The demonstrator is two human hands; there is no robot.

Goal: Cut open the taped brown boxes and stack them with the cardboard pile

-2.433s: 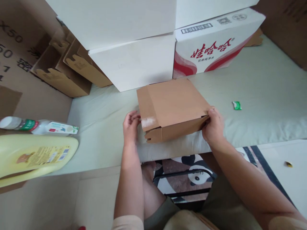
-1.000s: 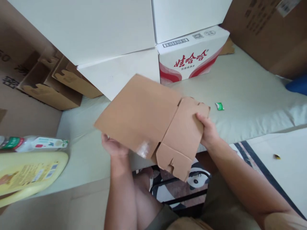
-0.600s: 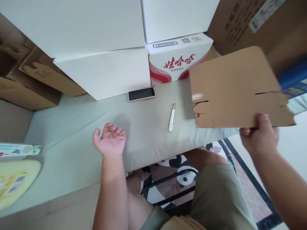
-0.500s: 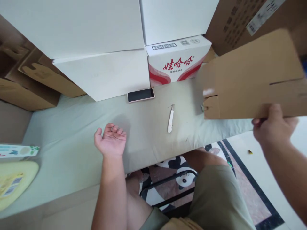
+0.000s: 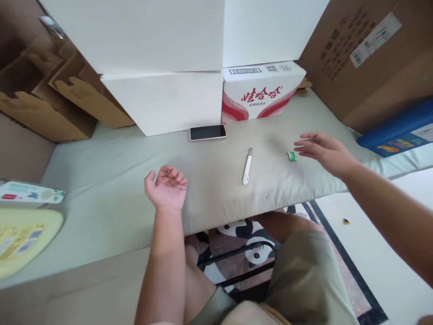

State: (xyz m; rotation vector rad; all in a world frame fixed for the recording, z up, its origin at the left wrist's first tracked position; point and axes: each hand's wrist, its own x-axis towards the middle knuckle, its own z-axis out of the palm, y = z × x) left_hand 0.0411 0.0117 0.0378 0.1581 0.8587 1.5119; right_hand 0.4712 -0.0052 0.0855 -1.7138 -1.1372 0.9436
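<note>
My left hand [image 5: 169,187] rests palm up over the pale cloth-covered surface [image 5: 216,194], its fingers loosely curled and nothing in it. At the right, my right hand [image 5: 324,152] reaches inward with its fingers stretched out and holds nothing. Just left of those fingertips lies a small green and white packet [image 5: 291,156]. Between the two hands is a white utility knife [image 5: 248,167], lying lengthwise with its metal end away from me. A phone with a dark screen [image 5: 208,132] lies flat behind it.
White cartons [image 5: 165,101] and a white and red carton [image 5: 260,95] stand along the back. Open brown boxes [image 5: 84,97] are at the left, a large brown carton [image 5: 365,54] and a blue package [image 5: 399,128] at the right. A yellow bottle [image 5: 30,237] lies front left.
The flat cardboard box has left my right hand and is out of view. That hand has moved inward and opened, and the green packet now shows. My left hand keeps its pose.
</note>
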